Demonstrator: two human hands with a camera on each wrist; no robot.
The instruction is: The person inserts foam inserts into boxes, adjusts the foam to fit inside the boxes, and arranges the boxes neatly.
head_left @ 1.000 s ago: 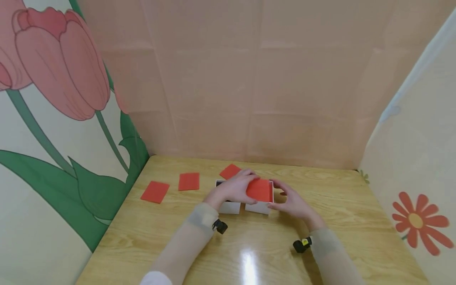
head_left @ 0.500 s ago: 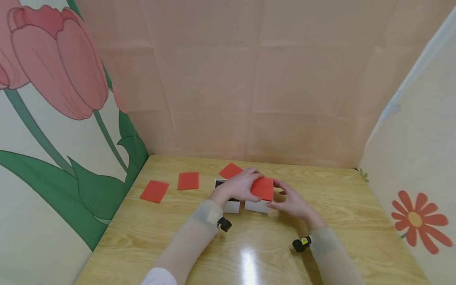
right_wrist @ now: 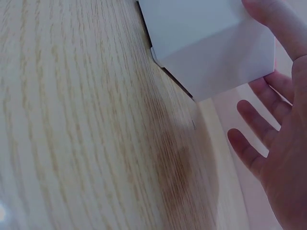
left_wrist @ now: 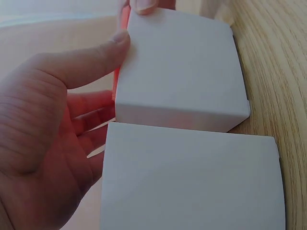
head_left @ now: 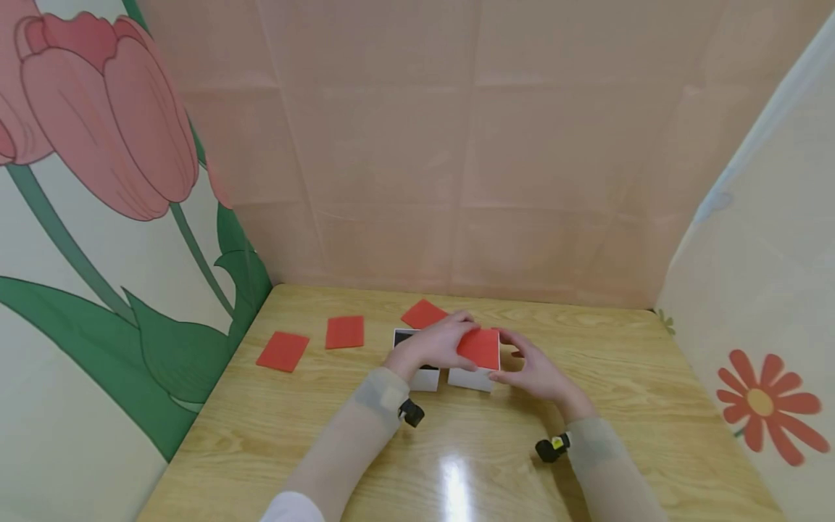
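In the head view, a white box (head_left: 470, 380) stands on the table with a thin red square (head_left: 481, 349) across its top. My left hand (head_left: 438, 344) grips the red square by its front and back edges. Thumb and fingers of my right hand (head_left: 530, 368) hold the same box at its right side. Just left of it is a second white box (head_left: 425, 380) with a dark interior, partly hidden under my left hand. The left wrist view shows my left thumb (left_wrist: 103, 55) at the top edge of the farther box (left_wrist: 182, 62).
Behind the boxes lies a red square (head_left: 422, 313). Two more, a middle red square (head_left: 345, 332) and a far-left red square (head_left: 283, 351), lie flat on the wooden table (head_left: 496, 464). Printed cloths hang around the table's back and sides.
The red square has shifted right and now lies level with the box's rim, covering the gap seen at its right side. My left hand moved slightly right; my right hand stayed at the box.
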